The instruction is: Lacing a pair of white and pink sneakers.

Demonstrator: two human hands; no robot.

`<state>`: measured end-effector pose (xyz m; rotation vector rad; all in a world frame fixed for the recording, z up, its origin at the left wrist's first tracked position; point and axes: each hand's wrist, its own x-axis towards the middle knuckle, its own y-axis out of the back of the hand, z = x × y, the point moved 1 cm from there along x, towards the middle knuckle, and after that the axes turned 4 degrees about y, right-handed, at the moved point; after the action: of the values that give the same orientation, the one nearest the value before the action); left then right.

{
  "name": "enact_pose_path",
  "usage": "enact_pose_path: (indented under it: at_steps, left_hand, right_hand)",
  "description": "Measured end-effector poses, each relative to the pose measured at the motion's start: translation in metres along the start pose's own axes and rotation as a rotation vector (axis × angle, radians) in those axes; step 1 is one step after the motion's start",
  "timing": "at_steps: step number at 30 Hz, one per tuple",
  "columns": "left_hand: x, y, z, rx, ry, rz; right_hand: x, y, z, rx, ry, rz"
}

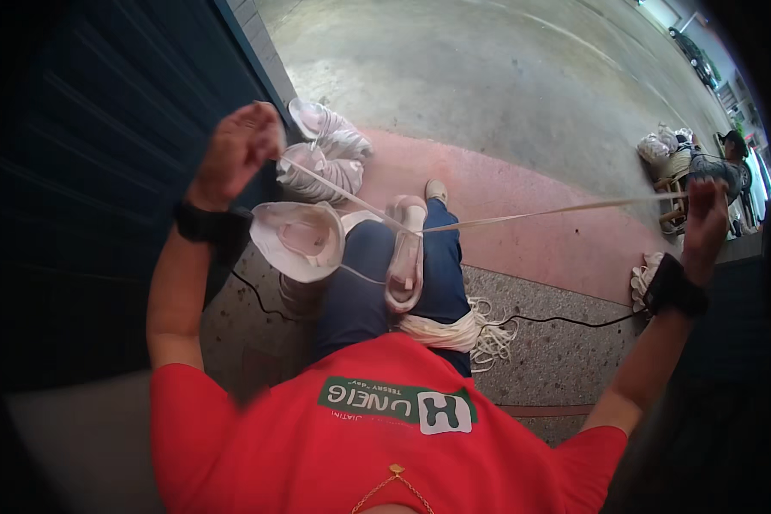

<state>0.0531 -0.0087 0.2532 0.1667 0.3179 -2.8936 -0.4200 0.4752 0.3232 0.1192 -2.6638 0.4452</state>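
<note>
- White lace point(557, 209) ran taut in two strands from a pale shoe point(405, 257) that rested lengthwise on the wearer's lap, over blue trousers point(351, 304).
- Left hand point(238, 150), raised at the upper left, had its fingers curled almost closed about one strand, which slanted down to the shoe; blur hid their exact placement.
- Right hand point(704, 214), held far out to the opposite side, had its fingers drawn together where the other strand met them, with little gap showing.
- Light, limp and flat, the lace looked likely to twist or slip through loose fingers; a pinch near each end appeared the surest hold.
- Soft-sided and light by its look, the shoe seemed apt to shift under an uneven pull; its sides offered a sensible grip.
- Cream laces point(441, 331) lay bundled over the right thigh, stacked pale pieces point(321, 176) stood at the left, and another person point(711, 170) was well apart at the far right.
</note>
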Motion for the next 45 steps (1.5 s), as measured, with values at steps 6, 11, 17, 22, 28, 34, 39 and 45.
enact_pose_path:
  at_steps: [6, 11, 17, 22, 28, 34, 39, 45]
  left_hand:
    - [-0.131, 0.300, -0.077, -0.041, -0.103, 0.754]
    - [-0.041, 0.204, -0.149, -0.175, 0.124, 0.742]
    - [0.063, -0.024, -0.262, 0.050, 0.596, 0.127]
    - [0.102, -0.065, -0.314, 0.992, 0.032, 0.074]
    - [0.090, -0.075, -0.306, 1.156, 0.094, 0.216]
    - [0.092, -0.085, -0.302, 1.411, -0.016, 0.369]
    - [0.101, -0.079, -0.305, 1.450, -0.056, 0.380]
    - [0.106, -0.081, -0.302, 1.475, -0.114, 0.333]
  right_hand:
    - [-0.100, 0.324, 0.125, -0.202, -0.433, 0.400]
    - [-0.267, 0.206, 0.243, -0.442, -0.811, 0.006]
    - [-0.374, -0.012, 0.264, -0.340, -0.795, -0.824]
    - [-0.397, -0.076, 0.283, -0.457, -0.668, -0.956]
    - [-0.395, -0.085, 0.310, -0.691, -0.562, -0.927]
    - [-0.401, -0.094, 0.314, -0.813, -0.445, -0.950]
    - [-0.399, -0.098, 0.312, -0.900, -0.219, -1.052]
    - [-0.388, -0.112, 0.308, -0.989, 0.019, -1.202]
